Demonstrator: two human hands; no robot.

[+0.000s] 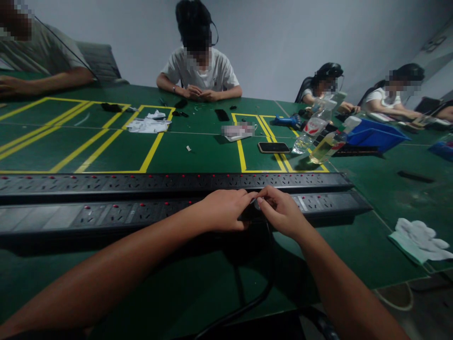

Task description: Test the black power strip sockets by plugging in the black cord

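Note:
My left hand point(224, 210) and my right hand point(281, 210) meet over the nearer of two long black power strips point(106, 215) that lie across the green table point(198, 151). The fingers of both hands are curled and pinched together on a small dark object point(255, 204) between them, which I cannot make out. A black cable point(247, 302) runs down from under my hands toward the near table edge. The farther power strip point(170, 182) lies parallel just behind.
A phone point(273, 147), two clear bottles point(313, 127), a blue bin point(375, 134) and white cloths point(148, 123) lie on the table. White gloves point(421, 238) sit at the right. Several people sit along the far side and left, working with their hands.

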